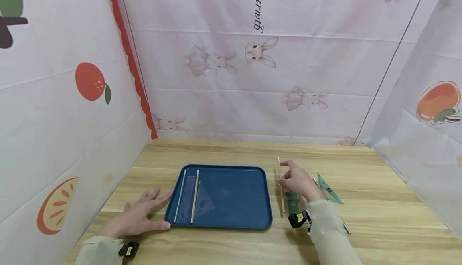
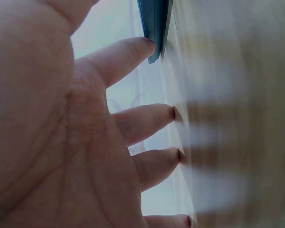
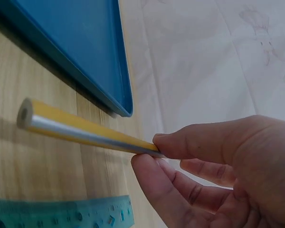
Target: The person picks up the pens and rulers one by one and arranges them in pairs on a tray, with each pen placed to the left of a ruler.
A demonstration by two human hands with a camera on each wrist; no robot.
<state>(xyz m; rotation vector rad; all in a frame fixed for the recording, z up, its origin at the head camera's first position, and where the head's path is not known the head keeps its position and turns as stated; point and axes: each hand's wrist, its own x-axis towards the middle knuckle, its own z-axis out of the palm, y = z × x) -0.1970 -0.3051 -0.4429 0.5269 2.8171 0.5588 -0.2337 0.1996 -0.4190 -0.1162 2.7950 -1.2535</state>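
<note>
My right hand (image 1: 297,181) pinches a yellow-and-silver striped pencil (image 3: 85,128) between thumb and fingers, just right of the blue tray (image 1: 238,197). In the right wrist view the pencil's blunt end points toward the camera, over the wood. My left hand (image 1: 138,216) lies spread at the tray's left side, thumb and index finger at its rim. Inside the tray's left part lie a light blue pencil (image 1: 180,197), a clear ruler (image 1: 187,201), a yellow pencil (image 1: 195,197) and a clear set square (image 1: 205,201). Under the right hand is a green ruler (image 1: 293,203), partly covered.
Right of the right hand lies a green set square (image 1: 329,189). A thin dark stick-like thing (image 1: 345,225) shows past the right sleeve, mostly hidden. Printed cloth walls (image 1: 234,116) enclose the wooden table (image 1: 223,247) at the back and both sides.
</note>
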